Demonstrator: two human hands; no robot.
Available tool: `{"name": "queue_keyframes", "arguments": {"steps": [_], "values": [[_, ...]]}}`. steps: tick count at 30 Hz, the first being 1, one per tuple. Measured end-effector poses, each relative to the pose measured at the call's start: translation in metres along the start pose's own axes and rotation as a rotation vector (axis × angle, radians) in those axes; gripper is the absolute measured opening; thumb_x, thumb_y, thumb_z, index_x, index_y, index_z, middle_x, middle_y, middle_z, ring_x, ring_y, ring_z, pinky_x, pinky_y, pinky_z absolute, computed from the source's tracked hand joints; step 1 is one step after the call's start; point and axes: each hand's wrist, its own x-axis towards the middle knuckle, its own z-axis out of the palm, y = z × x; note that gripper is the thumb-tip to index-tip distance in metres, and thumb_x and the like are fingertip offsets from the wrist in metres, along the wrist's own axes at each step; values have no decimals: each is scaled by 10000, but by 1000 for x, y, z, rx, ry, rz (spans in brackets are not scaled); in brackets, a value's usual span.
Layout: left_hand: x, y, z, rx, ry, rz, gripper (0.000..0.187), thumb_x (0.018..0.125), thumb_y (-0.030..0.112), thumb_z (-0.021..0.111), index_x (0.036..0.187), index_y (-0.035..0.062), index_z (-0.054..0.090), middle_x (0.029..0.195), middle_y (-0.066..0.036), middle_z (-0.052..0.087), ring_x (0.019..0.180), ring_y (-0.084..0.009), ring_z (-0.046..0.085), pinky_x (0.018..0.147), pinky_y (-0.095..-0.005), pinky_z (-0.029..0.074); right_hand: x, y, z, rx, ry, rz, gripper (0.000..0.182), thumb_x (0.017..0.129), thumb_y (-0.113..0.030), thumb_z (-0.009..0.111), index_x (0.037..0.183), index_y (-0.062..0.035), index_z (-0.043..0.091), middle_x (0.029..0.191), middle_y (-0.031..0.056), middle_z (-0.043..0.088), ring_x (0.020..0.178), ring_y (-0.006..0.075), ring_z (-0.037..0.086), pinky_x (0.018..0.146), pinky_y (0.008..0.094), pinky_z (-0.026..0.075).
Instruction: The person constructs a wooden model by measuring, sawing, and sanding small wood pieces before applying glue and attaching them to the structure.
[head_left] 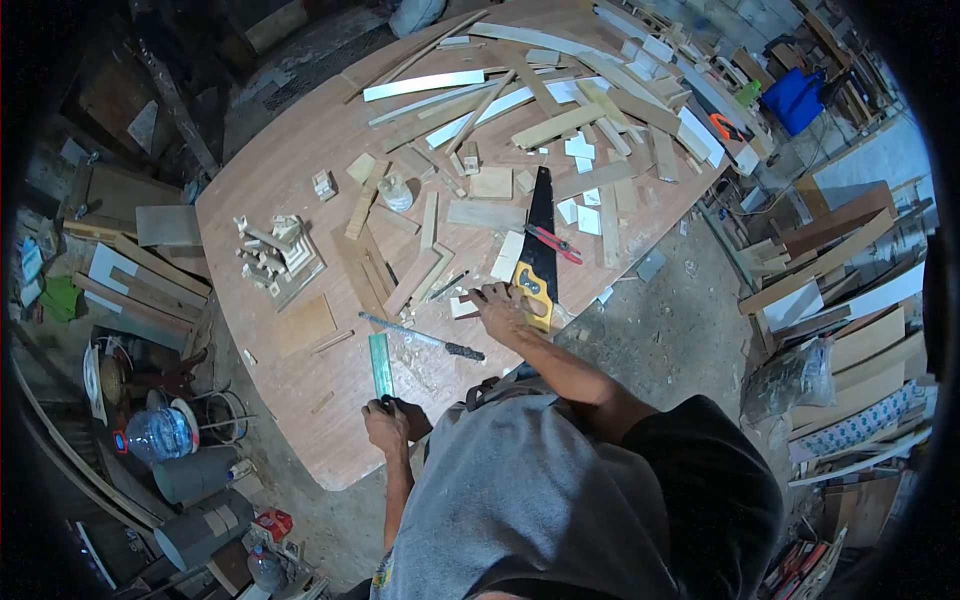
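Observation:
My left hand is closed around the dark end of a flat green strip-like tool at the table's near edge. The tool's exact kind is not clear. My right hand lies low over the table with fingers apart, beside the yellow handle of a handsaw. A small pale and dark-red wood piece shows at its fingertips; whether they touch cannot be made out. Red-handled pliers lie across the black saw blade. Between my hands rests a thin rod-like tool with a dark grip.
A stepped wooden model stands at the left of the table. A clear jar sits mid-table. Wood offcuts and white strips crowd the far side. Boards lean at the right; a water bottle is at lower left.

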Motion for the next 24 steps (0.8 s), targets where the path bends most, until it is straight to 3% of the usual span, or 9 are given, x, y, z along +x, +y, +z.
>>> {"name": "queue_keyframes", "arguments": {"steps": [2,6,8,9,13,15,18,22,24], "values": [[-8,14,6,-8,43,39,244,880,234,692,983,23,622,1023,-191,623,904,-409,649,745,-519,519,1,3,-4,58,-47,15,561,854,-119,605,1409,-124,523,1300,125,543,1247,315,478,989,525,361],[-16,56,20,-56,46,209,200,876,212,687,911,17,655,912,-196,649,849,-392,656,721,-493,514,-12,25,-19,292,-21,34,560,867,-93,564,1425,-101,522,1379,168,487,1310,352,423,1036,514,326],[-16,97,12,-154,-195,74,191,889,221,672,917,32,675,849,-194,693,808,-401,677,712,-487,525,-19,58,-20,287,15,62,617,852,-190,677,1439,-137,493,1422,148,455,1320,335,417,1047,540,317],[-13,109,20,-145,-176,119,193,904,225,647,925,37,684,824,-196,718,789,-414,690,709,-486,533,-24,75,-30,300,-35,168,616,850,-200,678,1437,-157,498,1420,128,460,1313,308,424,1031,519,326],[-4,149,56,-161,-178,194,188,915,208,621,983,40,668,935,-208,690,893,-415,660,768,-502,518,-34,168,-35,192,140,398,628,829,-246,701,1424,-179,511,1403,106,488,1285,282,468,1024,541,343],[-3,168,68,-192,-172,259,195,894,197,624,1019,50,647,1005,-209,614,979,-421,586,812,-502,497,-31,218,-25,141,138,476,659,803,-232,731,1420,-164,510,1401,125,492,1301,320,464,1046,580,337],[-12,192,77,-16,-61,320,186,886,187,632,1005,46,650,1019,-224,596,1012,-427,562,809,-500,499,-24,273,-39,229,119,487,694,790,-195,743,1434,-150,487,1416,148,474,1330,357,438,1069,615,319],[-31,200,88,86,-3,221,261,825,193,689,1029,38,642,1137,-209,544,1084,-408,523,863,-491,520,-6,310,-46,168,61,385,721,787,-179,748,1448,-138,464,1426,170,457,1336,388,425,1063,638,324],[-39,194,92,121,-45,169,312,797,205,718,1048,40,633,1193,-198,523,1131,-401,504,876,-495,531,7,318,-42,237,21,235,733,784,-165,748,1452,-118,450,1440,179,441,1346,404,413,1072,610,347]]}}
